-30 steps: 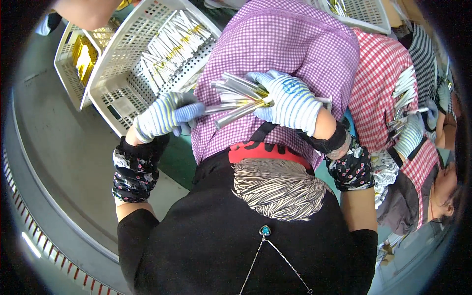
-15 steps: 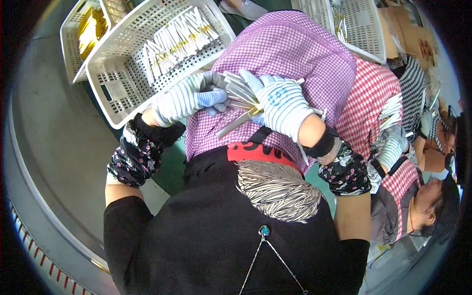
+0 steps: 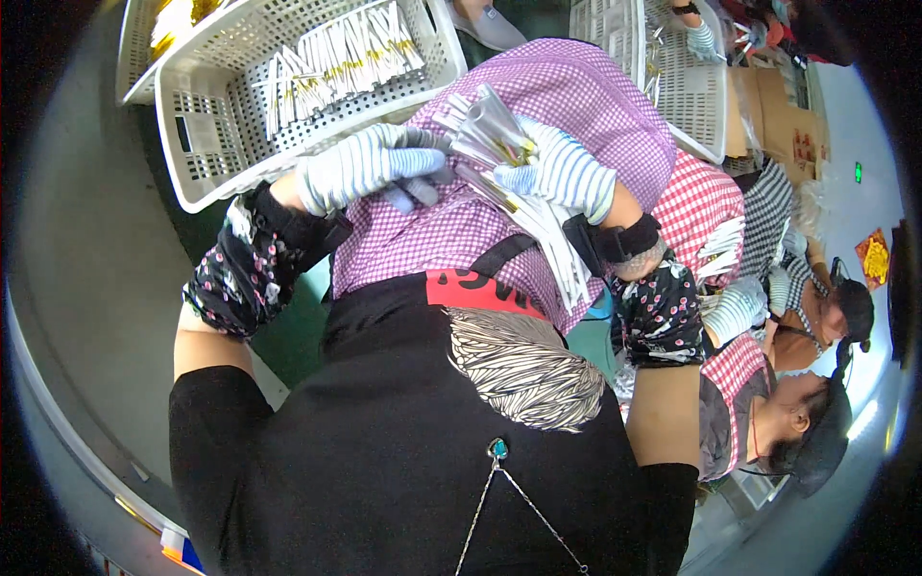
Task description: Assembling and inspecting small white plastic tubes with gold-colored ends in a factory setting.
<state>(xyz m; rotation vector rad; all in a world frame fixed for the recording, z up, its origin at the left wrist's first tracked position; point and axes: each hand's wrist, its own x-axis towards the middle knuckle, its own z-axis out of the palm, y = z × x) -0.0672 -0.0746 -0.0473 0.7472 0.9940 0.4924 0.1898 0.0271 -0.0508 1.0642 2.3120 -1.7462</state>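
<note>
My right hand [image 3: 562,175], in a blue-and-white striped glove, is closed round a bundle of clear plastic tubes [image 3: 486,123] with bits of yellow among them. Below that hand, a bunch of thin white sticks [image 3: 552,235] lies slantwise on the purple checked apron [image 3: 413,235] over my lap. My left hand [image 3: 370,171], gloved alike with greyish fingertips, is just left of the bundle. Its fingers are bent a little and apart, and nothing shows in them.
Beyond my left hand stands a white perforated basket [image 3: 226,178] with rows of white sticks [image 3: 336,65] bearing yellow parts. Another basket [image 3: 134,67] with gold-coloured pieces is at its left. On the right, co-workers in checked aprons sit close, near a white crate [image 3: 706,120] and cardboard [image 3: 768,115].
The tube bundle in my right hand has tilted upward and moved farther from me. White sticks now show on my lap below it. My left fingers have loosened beside the bundle.
</note>
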